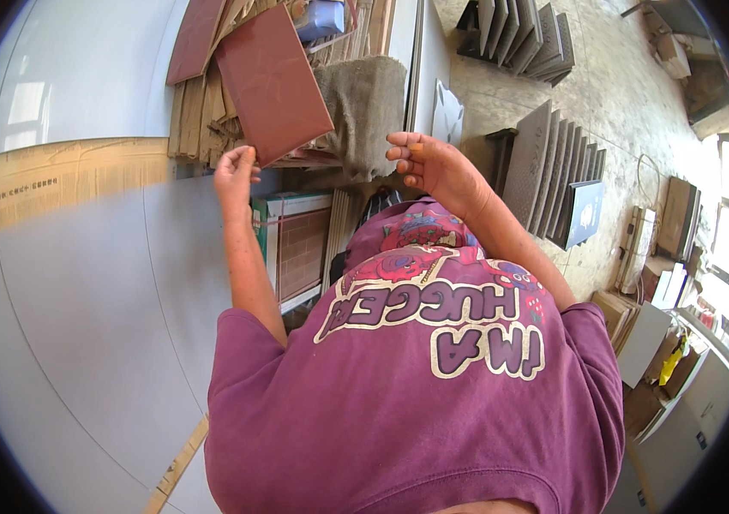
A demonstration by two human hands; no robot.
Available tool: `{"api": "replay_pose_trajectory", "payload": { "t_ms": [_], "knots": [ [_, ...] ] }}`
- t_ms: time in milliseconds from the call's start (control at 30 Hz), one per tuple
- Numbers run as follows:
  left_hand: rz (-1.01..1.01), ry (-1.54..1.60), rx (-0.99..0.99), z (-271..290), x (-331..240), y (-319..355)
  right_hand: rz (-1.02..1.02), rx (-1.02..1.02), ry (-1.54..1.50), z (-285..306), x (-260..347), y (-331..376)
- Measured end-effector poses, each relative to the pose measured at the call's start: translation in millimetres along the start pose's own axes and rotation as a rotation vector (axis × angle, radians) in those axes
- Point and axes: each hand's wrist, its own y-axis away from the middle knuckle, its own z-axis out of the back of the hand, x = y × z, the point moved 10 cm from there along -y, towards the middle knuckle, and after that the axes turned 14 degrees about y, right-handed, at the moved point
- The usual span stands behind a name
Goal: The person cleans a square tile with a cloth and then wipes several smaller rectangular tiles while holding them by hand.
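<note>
Red tile lies ahead and right of left hand, whose grip is pinched on its near-left corner. Long axis points forward, far end leaning left. Right hand is farther, by grey cloth, fingers apart, holding 0 items.

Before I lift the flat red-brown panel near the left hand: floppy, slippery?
The red-brown panel is probably stiff: its edges run straight, with no sag. It may be slippery, since its face looks smooth and slightly shiny. Those bare edges might chip if knocked.
</note>
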Motion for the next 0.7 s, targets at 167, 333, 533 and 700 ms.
{"api": "replay_pose_trajectory", "payload": {
  "t_ms": [167, 333, 533, 700],
  "knots": [
    [-0.001, -0.023, -0.138, 1.9, 21.3, 21.8, -0.011, 0.012, 0.025, -1.2, -1.3, 5.1],
    [0.080, 0.236, -0.231, -3.8, 37.1, 35.0, -0.017, 0.020, 0.034, 0.7, -5.5, 10.5],
    [0.245, 0.523, -0.242, -4.8, 64.2, 28.6, -0.014, 0.019, 0.054, 1.2, -5.1, 18.3],
    [0.274, 0.601, -0.282, -4.4, 72.4, 25.8, -0.016, 0.010, 0.048, 3.7, -6.4, 25.3]
  ]
}}
